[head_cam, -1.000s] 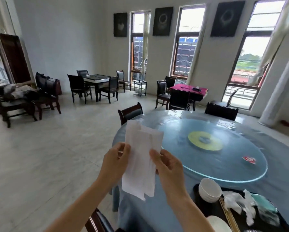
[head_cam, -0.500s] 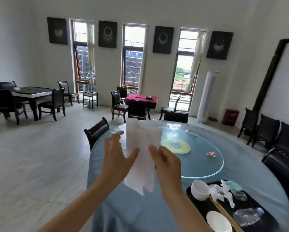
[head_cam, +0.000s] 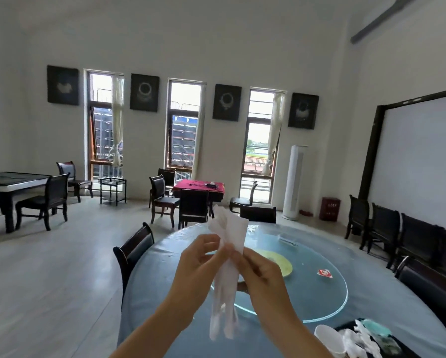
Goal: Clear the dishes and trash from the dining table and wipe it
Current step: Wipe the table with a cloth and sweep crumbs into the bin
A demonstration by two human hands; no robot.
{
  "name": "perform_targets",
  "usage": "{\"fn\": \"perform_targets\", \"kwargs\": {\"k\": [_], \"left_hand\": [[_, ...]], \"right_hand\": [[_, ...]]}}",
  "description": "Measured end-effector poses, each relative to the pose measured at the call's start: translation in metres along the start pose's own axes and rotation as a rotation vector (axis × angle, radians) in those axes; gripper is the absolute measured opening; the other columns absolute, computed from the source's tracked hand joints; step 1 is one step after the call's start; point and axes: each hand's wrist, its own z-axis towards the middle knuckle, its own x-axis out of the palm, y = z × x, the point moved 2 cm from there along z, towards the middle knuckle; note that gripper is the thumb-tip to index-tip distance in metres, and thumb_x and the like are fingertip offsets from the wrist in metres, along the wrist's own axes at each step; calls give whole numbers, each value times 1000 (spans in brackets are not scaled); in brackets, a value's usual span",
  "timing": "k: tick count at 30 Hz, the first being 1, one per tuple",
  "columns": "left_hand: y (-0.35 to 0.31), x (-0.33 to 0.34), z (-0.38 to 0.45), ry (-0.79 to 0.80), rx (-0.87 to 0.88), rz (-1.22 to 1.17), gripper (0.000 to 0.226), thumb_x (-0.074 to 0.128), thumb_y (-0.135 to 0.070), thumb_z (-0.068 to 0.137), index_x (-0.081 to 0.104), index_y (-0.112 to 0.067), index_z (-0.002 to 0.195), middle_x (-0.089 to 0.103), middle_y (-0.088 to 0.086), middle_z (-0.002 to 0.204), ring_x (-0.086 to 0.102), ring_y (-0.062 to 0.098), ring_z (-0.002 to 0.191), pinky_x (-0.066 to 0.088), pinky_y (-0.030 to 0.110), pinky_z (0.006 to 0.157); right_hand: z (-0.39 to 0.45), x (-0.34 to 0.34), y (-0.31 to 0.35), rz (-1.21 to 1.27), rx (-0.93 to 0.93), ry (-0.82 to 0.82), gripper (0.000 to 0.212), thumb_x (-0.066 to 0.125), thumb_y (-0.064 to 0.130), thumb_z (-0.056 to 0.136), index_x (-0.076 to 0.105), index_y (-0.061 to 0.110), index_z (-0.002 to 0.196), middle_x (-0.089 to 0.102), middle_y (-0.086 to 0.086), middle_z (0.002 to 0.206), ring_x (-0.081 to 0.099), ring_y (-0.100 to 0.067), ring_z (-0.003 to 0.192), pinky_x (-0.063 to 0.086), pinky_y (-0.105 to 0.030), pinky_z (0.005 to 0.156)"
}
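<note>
White tissue [head_cam: 228, 264] is pinched in both my left hand [head_cam: 200, 257] and right hand [head_cam: 259, 273], mid-fold. Next I judge: lower it onto the round table [head_cam: 165, 275] and wipe.

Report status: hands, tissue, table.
Both hands, left and right, pinch tissue above table. Red wrapper on turntable. Nothing blocking.

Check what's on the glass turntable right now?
On the glass turntable: a yellow-green disc at centre and a red-white wrapper. Both hands and the white tissue hide its near-left part.
</note>
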Motion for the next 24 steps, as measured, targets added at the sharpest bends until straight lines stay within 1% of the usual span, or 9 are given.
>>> {"fn": "perform_targets", "kwargs": {"k": [2,5,9,12,14,16,18,21,24], "left_hand": [[6,-17,16,10,-16,-5,17,69,-24,95,72,-8,101,76,15,97,73,29,90,60,45,80],[20,-43,46,-15,-33,98,18,65,-27,95,75,-17,84,73,15,87,67,24,80,58,50,81],[33,-84,92,-92,-102,205,39,54,-17,101,57,-20,62,48,-11,55,44,5,54,38,24,58],[36,-114,120,-111,-142,223,29,54,-24,99,53,-13,73,40,-4,62,38,9,59,35,24,60],[39,-131,135,-85,-122,245,37,55,-37,90,54,-1,81,44,3,70,43,15,67,38,31,66],[43,-143,148,-58,-171,224,43,52,-41,84,59,1,91,52,6,78,49,21,75,42,37,71],[51,-151,157,-16,-228,215,31,51,-32,96,63,-4,90,53,6,79,50,21,77,42,32,69],[63,-155,170,58,-266,217,26,46,-21,103,63,-11,87,56,5,76,54,18,70,45,28,63],[72,-150,177,143,-310,158,27,46,-19,104,64,-12,85,62,6,74,60,20,67,50,27,60]], "right_hand": [[12,9,-8,63,50,-1,23,58,14,102,81,18,104,80,-8,101,78,-23,95,64,-35,73],[38,25,-25,73,85,-38,27,58,16,103,83,24,96,80,-7,101,77,-19,93,63,-34,75],[76,40,-45,122,119,-148,24,59,21,102,80,25,93,78,-4,92,72,-11,79,59,-28,70],[102,46,-66,186,192,-278,17,61,23,103,77,19,101,80,-10,98,73,-18,82,60,-38,81],[116,50,-85,217,233,-389,12,63,21,102,72,22,110,78,-14,102,72,-25,86,59,-45,86],[123,57,-101,208,260,-511,24,63,13,101,63,30,119,75,-11,99,69,-25,82,58,-42,82],[124,66,-114,154,260,-571,34,60,4,100,60,32,119,71,-5,92,64,-20,74,55,-34,72],[127,80,-129,10,297,-521,21,59,7,101,73,21,102,75,-10,95,62,-16,74,50,-26,66],[128,99,-129,104,346,-455,18,62,21,101,76,10,95,80,-6,89,72,-18,75,55,-26,65]]}}
